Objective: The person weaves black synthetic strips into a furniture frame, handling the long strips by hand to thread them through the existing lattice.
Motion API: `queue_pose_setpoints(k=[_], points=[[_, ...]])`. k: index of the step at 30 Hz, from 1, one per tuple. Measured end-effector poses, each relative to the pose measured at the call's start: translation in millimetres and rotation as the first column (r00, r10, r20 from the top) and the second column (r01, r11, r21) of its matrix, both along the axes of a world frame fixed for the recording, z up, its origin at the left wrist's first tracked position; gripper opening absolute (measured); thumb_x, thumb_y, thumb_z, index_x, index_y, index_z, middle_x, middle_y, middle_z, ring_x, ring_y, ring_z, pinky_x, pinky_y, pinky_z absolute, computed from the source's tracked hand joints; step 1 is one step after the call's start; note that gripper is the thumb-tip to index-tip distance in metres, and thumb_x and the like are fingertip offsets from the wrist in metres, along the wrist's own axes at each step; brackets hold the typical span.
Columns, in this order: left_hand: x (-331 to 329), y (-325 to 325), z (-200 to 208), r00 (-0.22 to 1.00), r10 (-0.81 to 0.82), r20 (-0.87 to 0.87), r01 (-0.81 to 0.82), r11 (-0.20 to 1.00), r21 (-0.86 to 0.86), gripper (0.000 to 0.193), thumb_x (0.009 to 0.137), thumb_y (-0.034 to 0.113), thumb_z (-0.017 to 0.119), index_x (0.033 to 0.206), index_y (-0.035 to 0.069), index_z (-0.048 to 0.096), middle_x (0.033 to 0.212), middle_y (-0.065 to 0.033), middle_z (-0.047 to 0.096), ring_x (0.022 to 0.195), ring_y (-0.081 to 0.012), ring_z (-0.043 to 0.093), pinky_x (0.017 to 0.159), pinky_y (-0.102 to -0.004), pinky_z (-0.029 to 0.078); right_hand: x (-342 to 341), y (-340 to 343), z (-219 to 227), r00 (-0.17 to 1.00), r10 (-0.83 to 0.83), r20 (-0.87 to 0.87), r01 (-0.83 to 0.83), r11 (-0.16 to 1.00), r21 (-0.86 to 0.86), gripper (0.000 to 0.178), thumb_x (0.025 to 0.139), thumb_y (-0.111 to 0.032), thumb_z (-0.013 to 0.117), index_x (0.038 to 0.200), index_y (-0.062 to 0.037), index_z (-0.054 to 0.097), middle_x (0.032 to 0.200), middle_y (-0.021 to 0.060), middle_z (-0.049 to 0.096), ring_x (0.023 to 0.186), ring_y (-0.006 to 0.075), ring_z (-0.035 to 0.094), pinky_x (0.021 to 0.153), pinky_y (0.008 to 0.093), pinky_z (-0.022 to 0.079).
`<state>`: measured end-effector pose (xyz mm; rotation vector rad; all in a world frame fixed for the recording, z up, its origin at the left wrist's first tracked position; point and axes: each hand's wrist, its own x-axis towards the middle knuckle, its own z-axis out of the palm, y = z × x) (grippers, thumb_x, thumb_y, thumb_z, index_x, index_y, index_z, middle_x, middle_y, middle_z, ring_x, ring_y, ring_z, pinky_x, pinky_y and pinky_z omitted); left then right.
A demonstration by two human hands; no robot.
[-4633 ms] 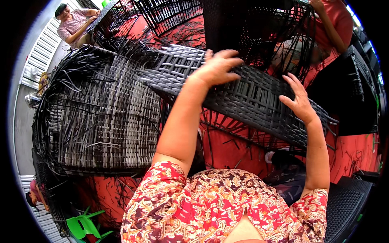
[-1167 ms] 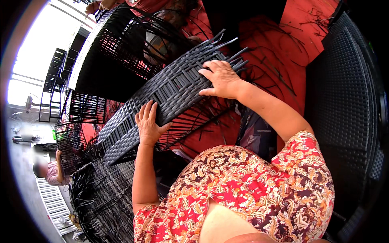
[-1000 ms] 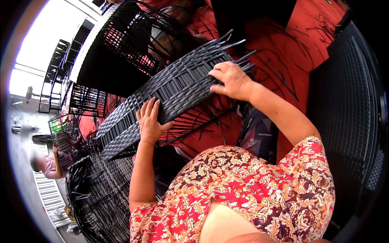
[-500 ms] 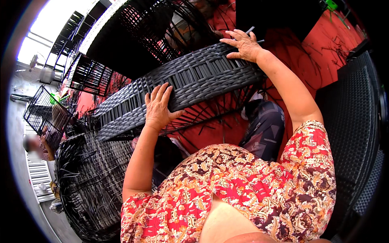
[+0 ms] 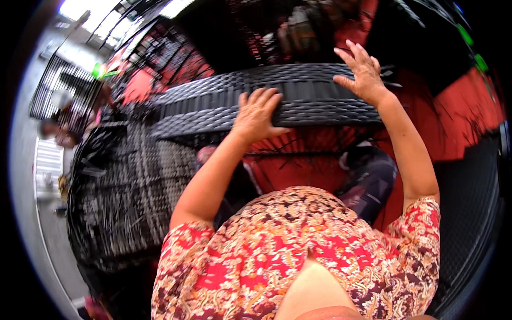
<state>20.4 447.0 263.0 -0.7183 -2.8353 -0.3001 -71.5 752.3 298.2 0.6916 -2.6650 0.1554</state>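
Note:
A long dark grey woven panel (image 5: 314, 109) lies across in front of me, with braided bands along both edges and upright slats between them. My left hand (image 5: 257, 116) rests on its middle part, fingers spread and thumb out over the near braid. At the panel's right end is my right hand (image 5: 361, 74), fingers apart and slightly curled, holding nothing. Whether its palm touches the weave I cannot tell. Loose strand ends (image 5: 393, 84) stick out past that end. Beneath the panel, thin dark strands or rods show against the red floor covering.
At lower left stands a large woven piece (image 5: 144, 197) with many loose strands. Red floor covering (image 5: 458, 117) with scattered strands lies to the right, beside a dark woven piece (image 5: 464, 197). Another person (image 5: 58, 130) sits at far left near a dark frame (image 5: 64, 88). Much is blurred.
The view has turned, so the panel now lies more level. My right hand's fingers have lifted and spread from the far edge; my left hand stays on the panel.

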Motion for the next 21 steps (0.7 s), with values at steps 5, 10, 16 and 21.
queue_pose_setpoints(k=[5,10,16,21], points=[[-2.9,15.9,2.4,0.999,-0.025,-0.038,0.026,0.999,0.021,0.089,0.056,0.058,0.07,0.127,0.011,0.045,0.134,-0.0079,0.04,0.127,-0.0294,0.032,0.1,-0.0564,0.022,-19.5,-52.7,-23.8,0.985,-0.046,0.166,0.038,0.998,0.055,0.07,0.079,-0.061,0.05,0.136,-0.022,0.036,0.142,0.0095,0.031,0.131,0.0265,0.027,0.102,0.048,0.022],[3.0,17.7,11.7,0.999,-0.015,-0.05,0.016,1.0,0.022,0.089,0.059,0.063,0.066,0.127,0.011,0.044,0.134,-0.0076,0.039,0.126,-0.0295,0.032,0.099,-0.0586,0.023,-31.3,-60.4,-13.7,0.989,-0.012,0.145,0.01,1.0,0.013,0.056,0.083,-0.056,0.046,0.112,-0.0092,0.057,0.107,0.0122,0.06,0.102,0.0287,0.054,0.085,0.0409,0.038],[0.7,18.5,11.8,0.998,-0.055,-0.009,0.056,0.986,0.157,0.073,0.069,0.06,0.062,0.121,0.01,0.05,0.134,-0.0089,0.039,0.126,-0.0296,0.032,0.101,-0.0592,0.021,-38.2,-48.4,-22.9,0.992,-0.009,0.127,0.009,1.0,0.002,0.056,0.084,-0.057,0.045,0.111,-0.0088,0.057,0.105,0.0122,0.06,0.101,0.03,0.054,0.084,0.0412,0.039],[-11.0,-57.4,14.4,0.926,0.174,-0.335,-0.067,0.949,0.309,0.033,0.078,0.036,0.064,0.097,0.009,0.063,0.116,-0.0084,0.056,0.101,-0.0281,0.054,0.091,-0.0443,0.034,-44.2,-53.4,-20.5,0.974,-0.079,0.212,0.07,0.996,0.047,0.06,0.083,-0.059,0.044,0.115,-0.0088,0.056,0.113,0.0105,0.058,0.111,0.0256,0.05,0.093,0.0422,0.032]])
